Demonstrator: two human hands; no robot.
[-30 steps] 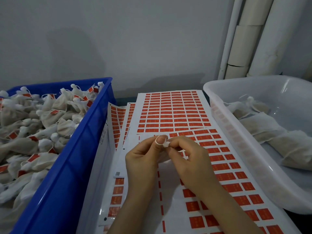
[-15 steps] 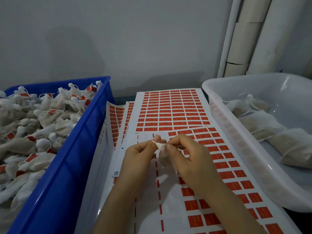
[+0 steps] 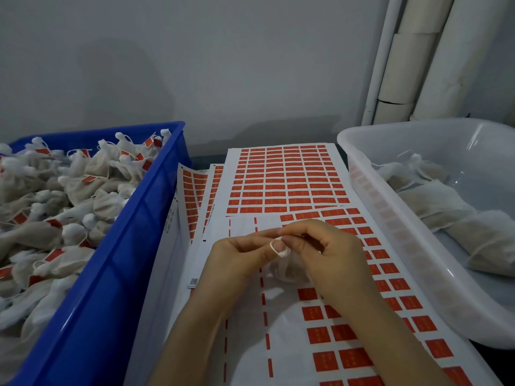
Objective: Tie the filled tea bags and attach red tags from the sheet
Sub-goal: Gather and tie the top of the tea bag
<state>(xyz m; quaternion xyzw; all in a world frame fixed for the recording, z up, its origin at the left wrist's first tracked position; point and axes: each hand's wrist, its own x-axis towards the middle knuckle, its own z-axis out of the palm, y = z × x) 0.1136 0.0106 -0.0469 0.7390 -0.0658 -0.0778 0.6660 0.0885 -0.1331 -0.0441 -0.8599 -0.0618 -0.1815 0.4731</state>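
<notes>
Small white mesh tea bag (image 3: pixel 289 270) pinched at its gathered neck between both hands, held just above the near sheet of red tags.

Bag looks light, soft and floppy, filling loose inside; judged best gripped at the bunched neck, where the thin white string (image 3: pixel 274 246) loops round the left thumb, body left hanging. Left hand (image 3: pixel 245 256) fingertips closed on neck and string; right hand (image 3: pixel 331 256) closed on the neck from the other side. Near white sheet of red rectangular tags (image 3: pixel 342 332) has its left columns peeled; blue plastic crate of tied, tagged bags (image 3: pixel 92 302) at worktop's left edge, translucent white tub of untied bags (image 3: pixel 395 218) at right. Versus earlier frame: string loop back on the thumb, hands lower and nearer.
</notes>
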